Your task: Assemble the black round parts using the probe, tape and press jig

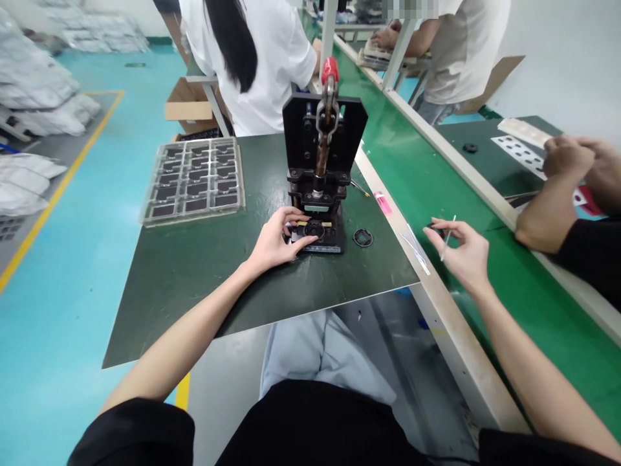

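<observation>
My left hand (pixel 279 241) is at the base of a black toggle press (pixel 323 162) with a red-tipped lever. Its thumb and fingers close around a round black part (pixel 314 229) seated in the press's lower fixture. My right hand (pixel 463 255) is over the green belt, pinching a small dark part (pixel 439 228) between thumb and fingertips. A thin white stick (pixel 449 239) is also held in that hand, crossing the fingers. Another round black part (pixel 363 238) lies on the dark green table, right of the press.
A clear compartment tray (pixel 194 207) of flat dark pieces sits at left on the table. Thin strips (pixel 416 251) and a pink label (pixel 383 203) lie on the belt's rail. A co-worker's hands (pixel 572 155) work across the green belt (pixel 407 171). Another person stands behind the press.
</observation>
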Motion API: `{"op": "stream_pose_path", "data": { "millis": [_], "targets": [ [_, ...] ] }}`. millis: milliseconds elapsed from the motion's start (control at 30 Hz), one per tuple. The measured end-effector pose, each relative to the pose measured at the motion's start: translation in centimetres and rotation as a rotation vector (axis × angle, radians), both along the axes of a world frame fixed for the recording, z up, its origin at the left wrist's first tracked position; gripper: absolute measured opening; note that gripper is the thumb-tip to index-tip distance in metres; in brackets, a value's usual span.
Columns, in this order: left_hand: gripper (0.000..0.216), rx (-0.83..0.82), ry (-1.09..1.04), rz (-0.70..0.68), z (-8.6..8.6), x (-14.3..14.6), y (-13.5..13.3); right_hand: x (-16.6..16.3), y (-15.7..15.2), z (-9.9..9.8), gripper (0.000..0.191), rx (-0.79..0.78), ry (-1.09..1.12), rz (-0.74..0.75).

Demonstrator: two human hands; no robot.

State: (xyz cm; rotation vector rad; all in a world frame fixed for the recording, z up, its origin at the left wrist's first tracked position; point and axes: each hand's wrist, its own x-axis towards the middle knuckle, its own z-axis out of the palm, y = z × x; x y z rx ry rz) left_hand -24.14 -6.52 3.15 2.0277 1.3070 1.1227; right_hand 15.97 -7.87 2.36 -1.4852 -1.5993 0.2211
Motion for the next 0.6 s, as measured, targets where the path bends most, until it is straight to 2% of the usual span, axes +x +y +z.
{"op": "stream_pose_path", "data": {
  "millis": [67,167,267,367,500,600],
  "targets": [
    [0.049,-0.016,-0.025,0.002,-0.2,0.1,0.3,-2.4,-2.5,0.7,0.022,0.01,-0.001,0.081],
    [0.049,-0.01,-0.058,0.011,-0.5,0.4,0.4,-6.9,-5.1,1.2,0.019,-0.044,-0.091,0.339],
    [0.051,0.04,-0.075,0.024,-0.7,0.4,-0.5,-10.9,-5.9,0.7,0.017,-0.043,-0.134,0.564],
    [0.049,0.163,-0.049,0.057,-0.8,-0.2,-2.0,-13.4,-5.3,0.3,0.017,0.017,-0.171,0.683],
    [0.028,0.366,0.054,0.053,-0.7,-1.0,-4.0,-14.8,-4.1,1.5,0.012,0.173,-0.236,0.69],
    [0.023,0.488,0.173,-0.124,-0.7,-0.6,-5.1,-14.9,-2.1,4.3,0.013,0.431,-0.218,0.505]
  ]
}}
